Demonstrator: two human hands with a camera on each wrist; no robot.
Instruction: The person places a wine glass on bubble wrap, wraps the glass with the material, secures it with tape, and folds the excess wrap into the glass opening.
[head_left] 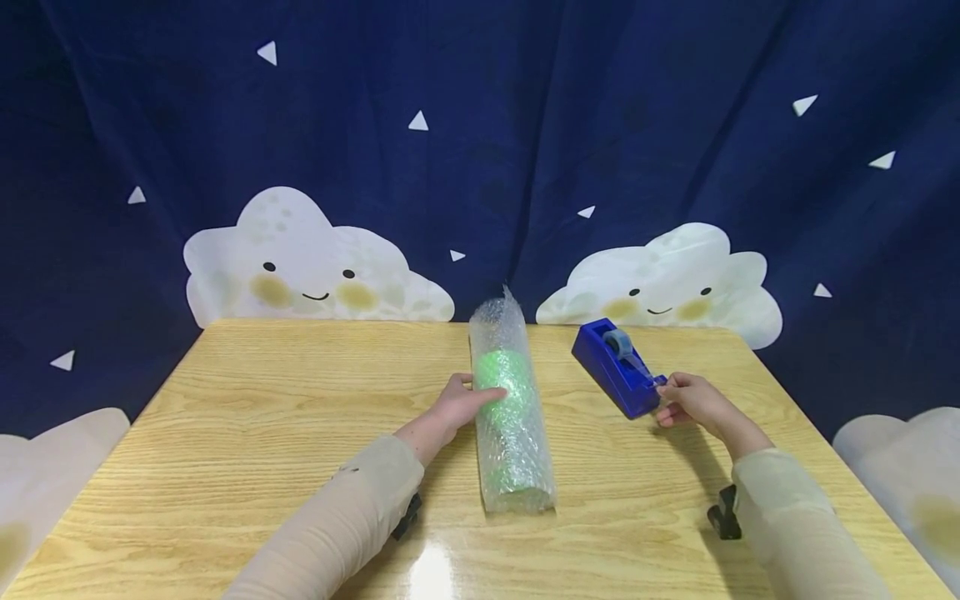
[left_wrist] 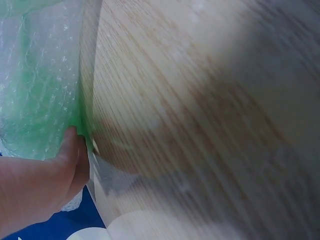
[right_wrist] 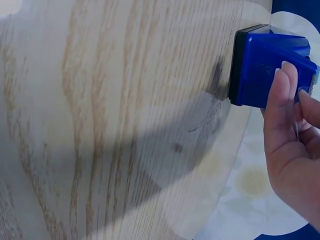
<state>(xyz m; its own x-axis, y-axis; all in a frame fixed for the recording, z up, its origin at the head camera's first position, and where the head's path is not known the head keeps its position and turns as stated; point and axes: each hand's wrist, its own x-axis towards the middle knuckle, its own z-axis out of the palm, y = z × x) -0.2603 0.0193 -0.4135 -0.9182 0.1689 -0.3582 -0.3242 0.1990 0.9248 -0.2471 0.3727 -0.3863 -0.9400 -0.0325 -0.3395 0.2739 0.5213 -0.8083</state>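
A long bubble-wrapped bundle (head_left: 517,450) with something bright green inside lies lengthwise on the table. My left hand (head_left: 455,410) grips its left side, thumb over the top and fingers at the edge. The left wrist view shows those fingers (left_wrist: 72,150) against the wrap's side. A blue tape dispenser (head_left: 617,371) with a roll of clear tape (head_left: 618,343) stands to the right of the bundle. Beside its cutter end, my right hand (head_left: 699,402) pinches the free end of the tape between thumb and fingers. In the right wrist view, the hand partly covers the dispenser (right_wrist: 270,65).
The wooden table (head_left: 300,400) reaches back to a dark blue curtain (head_left: 480,150) printed with smiling clouds and white triangles. Black wrist devices (head_left: 724,513) sit under both sleeves.
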